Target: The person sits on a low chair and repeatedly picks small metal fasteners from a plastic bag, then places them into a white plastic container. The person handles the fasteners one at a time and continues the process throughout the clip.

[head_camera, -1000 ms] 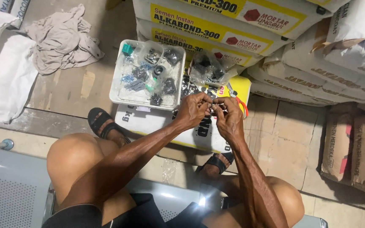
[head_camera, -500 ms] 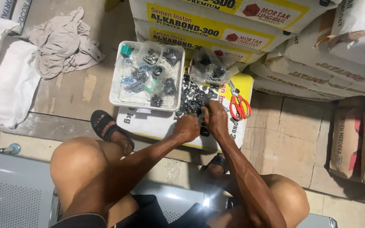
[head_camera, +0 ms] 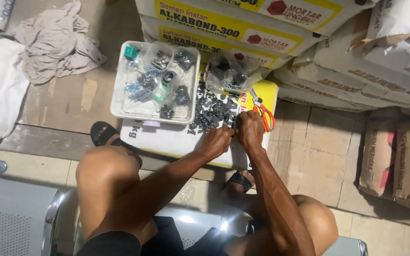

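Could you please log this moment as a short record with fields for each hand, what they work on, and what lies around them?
left hand: knuckles up, fingertips at the near edge of the dark parts
right hand: beside the left, also on the parts
surface: a white sack lying flat
tray: white, holds bagged small parts, left of the pile
scissors: orange handles, right of the right hand
rag: crumpled, far left

Too small to tell apart, the dark pieces point(head_camera: 212, 111) just beyond the left hand point(head_camera: 217, 141); fingertips of both hands hidden among them.
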